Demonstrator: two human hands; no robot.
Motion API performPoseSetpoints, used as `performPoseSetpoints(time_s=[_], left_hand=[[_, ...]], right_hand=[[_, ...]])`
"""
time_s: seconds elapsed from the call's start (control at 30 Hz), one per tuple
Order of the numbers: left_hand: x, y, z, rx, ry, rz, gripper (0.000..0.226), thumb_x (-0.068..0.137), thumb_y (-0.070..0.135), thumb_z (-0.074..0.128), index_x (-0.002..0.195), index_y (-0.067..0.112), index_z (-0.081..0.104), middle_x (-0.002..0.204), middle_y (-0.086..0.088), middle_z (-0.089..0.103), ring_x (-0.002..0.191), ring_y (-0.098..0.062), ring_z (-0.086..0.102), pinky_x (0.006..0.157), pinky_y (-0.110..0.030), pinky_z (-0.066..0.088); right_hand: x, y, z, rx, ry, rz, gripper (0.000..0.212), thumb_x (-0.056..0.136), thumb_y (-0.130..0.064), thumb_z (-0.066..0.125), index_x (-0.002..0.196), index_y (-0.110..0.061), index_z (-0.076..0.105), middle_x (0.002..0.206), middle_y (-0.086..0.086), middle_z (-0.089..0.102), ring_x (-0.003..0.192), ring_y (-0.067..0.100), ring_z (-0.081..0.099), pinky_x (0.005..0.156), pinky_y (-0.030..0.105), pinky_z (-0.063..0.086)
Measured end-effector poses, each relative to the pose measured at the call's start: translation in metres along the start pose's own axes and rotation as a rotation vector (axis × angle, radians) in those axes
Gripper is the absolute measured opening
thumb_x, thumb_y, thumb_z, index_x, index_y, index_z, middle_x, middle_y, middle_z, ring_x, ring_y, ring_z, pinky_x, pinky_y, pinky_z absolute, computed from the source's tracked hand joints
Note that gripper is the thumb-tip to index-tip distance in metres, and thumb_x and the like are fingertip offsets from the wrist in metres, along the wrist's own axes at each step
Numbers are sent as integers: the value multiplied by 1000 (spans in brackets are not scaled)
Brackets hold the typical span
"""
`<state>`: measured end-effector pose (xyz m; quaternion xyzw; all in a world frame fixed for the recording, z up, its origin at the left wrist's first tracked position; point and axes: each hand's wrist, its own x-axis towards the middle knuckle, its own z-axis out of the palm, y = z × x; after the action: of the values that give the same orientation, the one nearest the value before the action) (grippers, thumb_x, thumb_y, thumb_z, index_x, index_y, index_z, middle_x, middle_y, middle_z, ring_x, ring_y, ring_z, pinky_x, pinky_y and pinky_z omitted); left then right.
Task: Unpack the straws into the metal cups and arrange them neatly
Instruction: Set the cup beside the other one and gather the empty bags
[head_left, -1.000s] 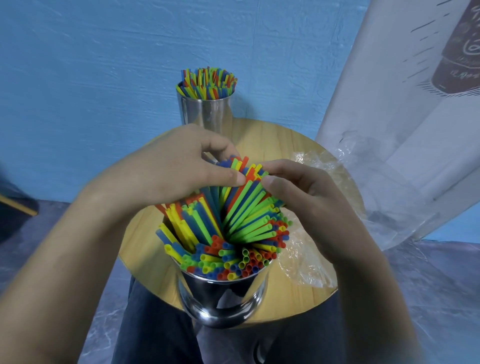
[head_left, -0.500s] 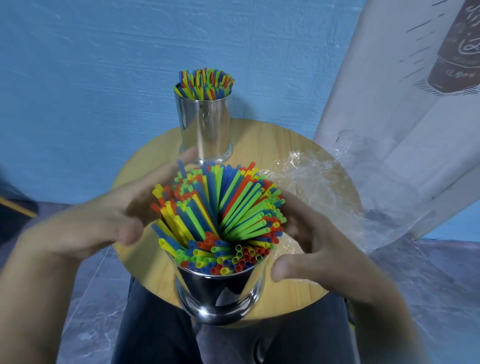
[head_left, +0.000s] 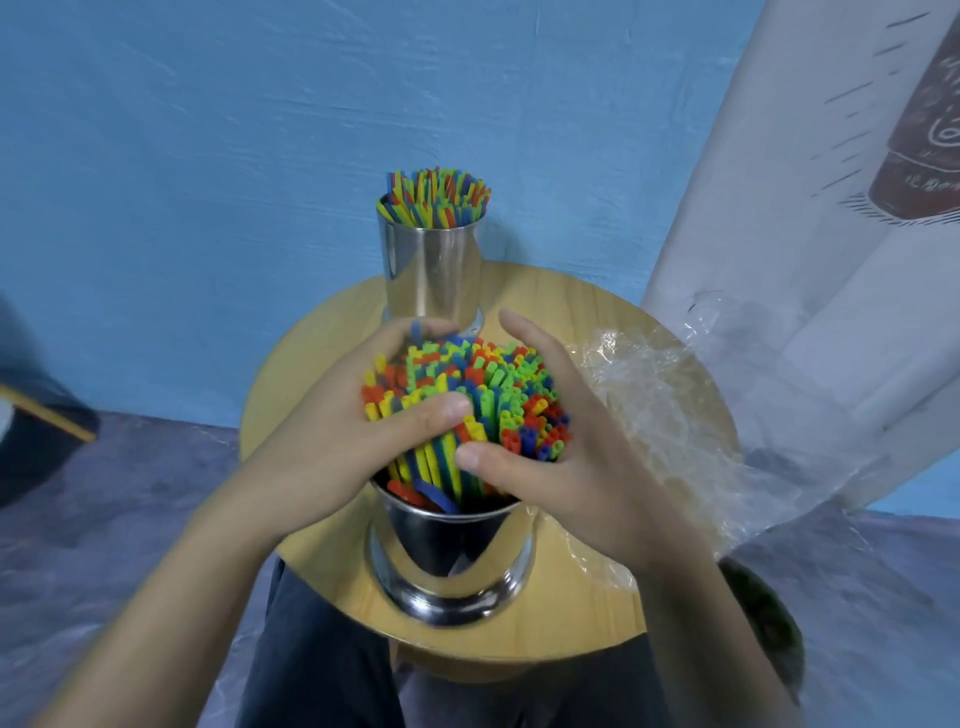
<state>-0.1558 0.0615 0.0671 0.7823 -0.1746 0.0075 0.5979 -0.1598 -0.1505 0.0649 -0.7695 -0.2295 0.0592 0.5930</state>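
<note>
A shiny metal cup (head_left: 452, 561) stands at the near edge of the round wooden table (head_left: 311, 364). A thick bundle of red, yellow, green and blue straws (head_left: 483, 384) sticks up out of it. My left hand (head_left: 332, 441) wraps the bundle's left side, thumb across the front. My right hand (head_left: 561, 447) cups the right side, thumb pressing the straws. Both hands squeeze the bundle together. A second metal cup (head_left: 431, 275) at the table's far edge holds more coloured straws (head_left: 434, 200).
Crumpled clear plastic wrapping (head_left: 654, 395) lies on the table's right side and hangs over its edge. A white printed curtain (head_left: 831, 208) hangs at the right. The blue wall is close behind the table. My dark trousers show below the table.
The straws were fanned out and leaning; both hands have closed in around them and gathered them upright into one bundle.
</note>
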Motion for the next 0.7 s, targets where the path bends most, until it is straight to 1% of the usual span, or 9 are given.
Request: performPoseSetpoints(time_s=[0.13, 0.2, 0.3, 0.4, 0.47, 0.5, 0.6, 0.63, 0.7], left_hand=[[18, 7, 1, 17, 49, 27, 40, 88, 42, 69, 124, 28, 60, 116, 19, 70, 108, -3, 69, 83, -16, 54], [25, 4, -2, 46, 71, 40, 41, 89, 48, 67, 126, 31, 59, 119, 18, 69, 110, -3, 68, 86, -18, 53], [23, 0, -6, 35, 68, 71, 61, 85, 69, 61, 135, 35, 55, 129, 17, 66, 118, -4, 66, 92, -20, 54], [11, -20, -12, -40, 75, 63, 84, 78, 83, 58, 150, 42, 41, 150, 15, 53, 138, -9, 52, 109, -27, 46], [4, -33, -16, -138, 126, -3, 94, 66, 89, 64, 149, 52, 36, 152, 21, 49, 147, -13, 42, 116, -33, 39], [0, -38, -17, -142, 122, -13, 105, 59, 92, 66, 150, 54, 30, 151, 25, 48, 148, -11, 39, 116, -30, 37], [-18, -40, -7, -61, 41, 33, 129, 58, 86, 72, 159, 49, 0, 157, 33, 34, 147, 0, 37, 115, -20, 36], [-24, -40, -4, -50, 24, 11, 133, 58, 84, 75, 160, 46, -1, 158, 32, 34, 147, -1, 38, 116, -22, 36], [-32, -45, 1, 11, 27, -20, 131, 55, 83, 79, 160, 40, 15, 152, 27, 45, 140, -1, 47, 113, -28, 44]], right_hand=[[17, -3, 4, -33, 80, -13, 82, 84, -31, 83, 152, -38, 37, 131, -16, 62, 118, 3, 66, 95, 30, 59], [25, -5, 4, -18, 105, -21, 76, 85, -33, 81, 150, -36, 40, 128, -17, 64, 115, 2, 66, 90, 26, 59], [25, -1, 2, 38, 121, -28, 75, 82, -36, 81, 145, -38, 42, 123, -27, 63, 114, -3, 65, 86, 17, 56], [11, 17, -5, 78, 91, -12, 102, 76, -51, 86, 157, -44, 25, 135, -31, 55, 128, 1, 58, 101, 29, 54], [2, 24, -6, 50, 45, 6, 116, 68, -68, 83, 159, -48, 15, 144, -32, 49, 136, 1, 51, 112, 34, 47], [-1, 26, -5, 30, 25, 18, 118, 66, -71, 82, 160, -46, 14, 145, -30, 50, 137, 1, 51, 113, 33, 45], [-6, 32, -1, -46, 1, 55, 101, 71, -57, 86, 152, -49, 26, 141, -29, 56, 132, -2, 54, 109, 25, 41], [-7, 33, 0, -63, -1, 69, 96, 72, -52, 87, 148, -54, 29, 139, -31, 57, 130, -5, 55, 107, 23, 40], [-12, 37, 0, -102, -5, 107, 93, 72, -49, 90, 142, -61, 29, 135, -37, 56, 123, -12, 56, 100, 11, 41]])
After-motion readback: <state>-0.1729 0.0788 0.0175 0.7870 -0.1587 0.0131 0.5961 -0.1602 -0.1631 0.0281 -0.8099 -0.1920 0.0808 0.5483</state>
